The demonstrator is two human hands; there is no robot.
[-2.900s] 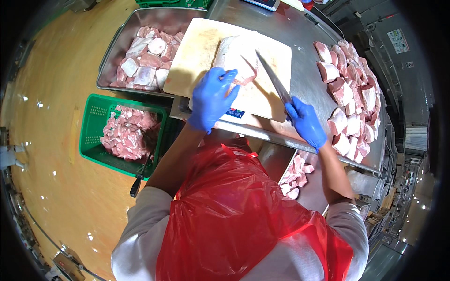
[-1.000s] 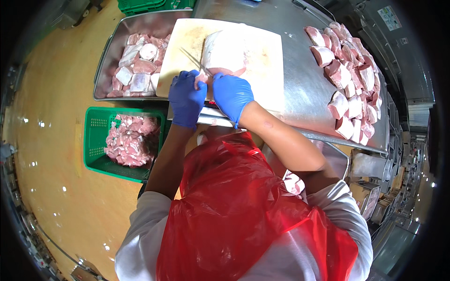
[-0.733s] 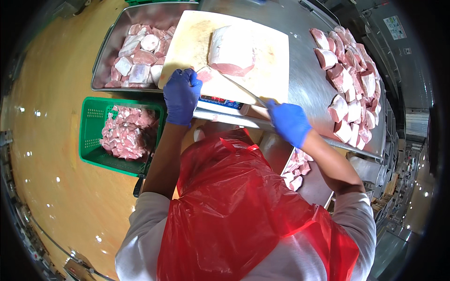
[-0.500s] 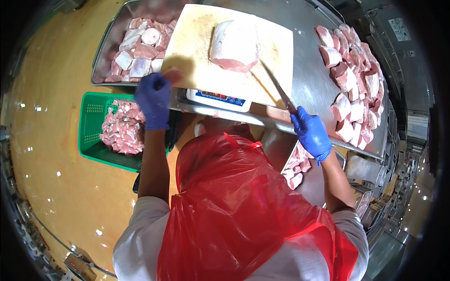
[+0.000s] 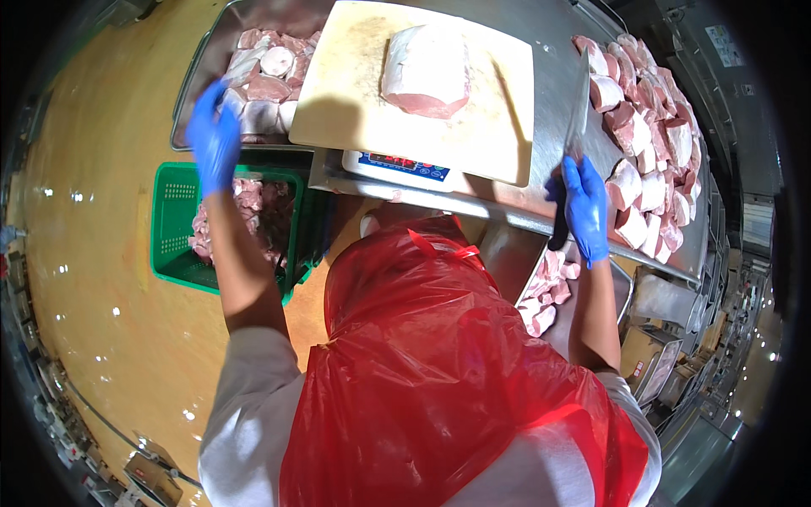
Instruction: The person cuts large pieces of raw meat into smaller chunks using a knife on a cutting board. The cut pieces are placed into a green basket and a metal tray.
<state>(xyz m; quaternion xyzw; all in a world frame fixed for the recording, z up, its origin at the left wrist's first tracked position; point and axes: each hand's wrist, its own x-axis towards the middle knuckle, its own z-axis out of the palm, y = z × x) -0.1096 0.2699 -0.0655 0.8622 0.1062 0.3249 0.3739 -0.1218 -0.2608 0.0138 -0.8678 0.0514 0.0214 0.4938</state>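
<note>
head view: left of the board (image 5: 325, 110), left hand (image 5: 214, 144), fingers spread; right of it, right hand (image 5: 586, 207), fingers gripping a knife (image 5: 579, 114); careless turning could nick piled meat (image 5: 627, 127).

Board (image 5: 355, 59) brightly lit; floor (image 5: 101, 237) glinting; fisheye rim dark.

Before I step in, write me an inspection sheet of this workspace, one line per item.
Surface: steel table bearing a pale cutting board.
Job's things: meat block on the board; cut meat pieces piled at right; steel tub and green basket, both holding meat.
Clutter: scale, partly hidden by the board.
Hands: left hand open at the tub's near-left corner; right hand gripping a knife.
Cables: dark cable or hose, lower left.
Surroundings: yellowish floor with bright reflections.
</note>
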